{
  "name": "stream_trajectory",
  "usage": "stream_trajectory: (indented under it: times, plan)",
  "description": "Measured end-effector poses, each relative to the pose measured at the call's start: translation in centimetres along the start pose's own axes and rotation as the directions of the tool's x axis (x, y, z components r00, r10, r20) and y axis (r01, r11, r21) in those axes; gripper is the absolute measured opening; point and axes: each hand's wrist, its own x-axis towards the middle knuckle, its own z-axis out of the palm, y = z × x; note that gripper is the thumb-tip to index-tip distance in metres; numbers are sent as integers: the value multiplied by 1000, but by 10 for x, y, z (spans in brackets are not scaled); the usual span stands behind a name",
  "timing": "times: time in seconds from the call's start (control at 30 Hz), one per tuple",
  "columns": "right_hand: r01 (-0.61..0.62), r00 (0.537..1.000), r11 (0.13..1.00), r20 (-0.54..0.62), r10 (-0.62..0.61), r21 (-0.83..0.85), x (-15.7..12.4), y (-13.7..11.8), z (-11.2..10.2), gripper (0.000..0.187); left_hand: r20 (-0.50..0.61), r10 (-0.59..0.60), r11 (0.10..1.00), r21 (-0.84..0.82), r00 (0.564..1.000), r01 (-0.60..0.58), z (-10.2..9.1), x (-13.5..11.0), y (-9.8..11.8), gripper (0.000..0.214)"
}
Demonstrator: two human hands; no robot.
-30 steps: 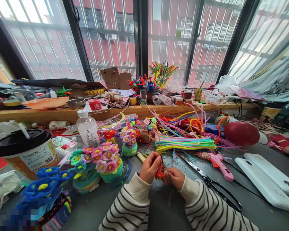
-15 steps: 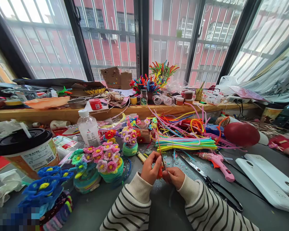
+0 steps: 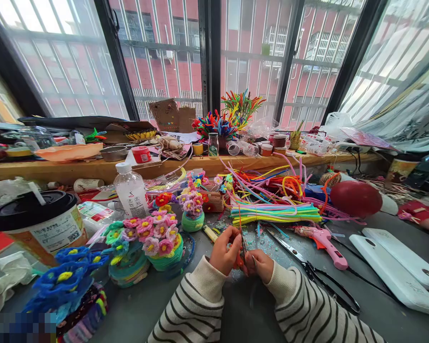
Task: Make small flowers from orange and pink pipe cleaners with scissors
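My left hand (image 3: 225,251) is closed, thumb and fingers pinching a thin orange pipe cleaner (image 3: 240,220) whose end sticks up above the fingertips. A fuzzy orange part shows between the two hands, partly covered by fingers. Close against it, my right hand (image 3: 260,265) is closed on a small pair of scissors (image 3: 243,244), blades pointing up beside the orange strand. Fingers hide most of the handles. Beyond the hands lies a bundle of pastel pipe cleaners (image 3: 275,213). Left of them stand pots of fuzzy flowers, pink (image 3: 160,233) and blue (image 3: 66,276).
Large black-handled scissors (image 3: 311,271), a pink glue gun (image 3: 325,245) and white power-bank-like devices (image 3: 396,276) lie to the right. A plastic bottle (image 3: 131,193) and a lidded cup (image 3: 43,224) stand left. Blue-white bits litter the grey table (image 3: 246,314). A crowded wooden ledge (image 3: 186,166) runs behind.
The orange strand and the scissors have shifted slightly right, and the blades now show more apart. The fingers of my right hand have changed position a little. Both hands keep their hold.
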Motion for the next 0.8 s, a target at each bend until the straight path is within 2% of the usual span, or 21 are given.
stream_trajectory:
  times: [0.27,0.57,0.8]
  plan:
    - [41,999,999,-2,-41,27,-2,-7,-1,60,19,29,999,45,999,-30,-1,-1,1,16]
    - [40,999,999,-31,-40,2,1,2,-3,59,8,24,999,35,1000,-24,-1,-2,1,15]
    - [57,998,998,-18,-57,33,0,0,-7,59,119,-7,1000,-24,993,10,0,-1,1,15]
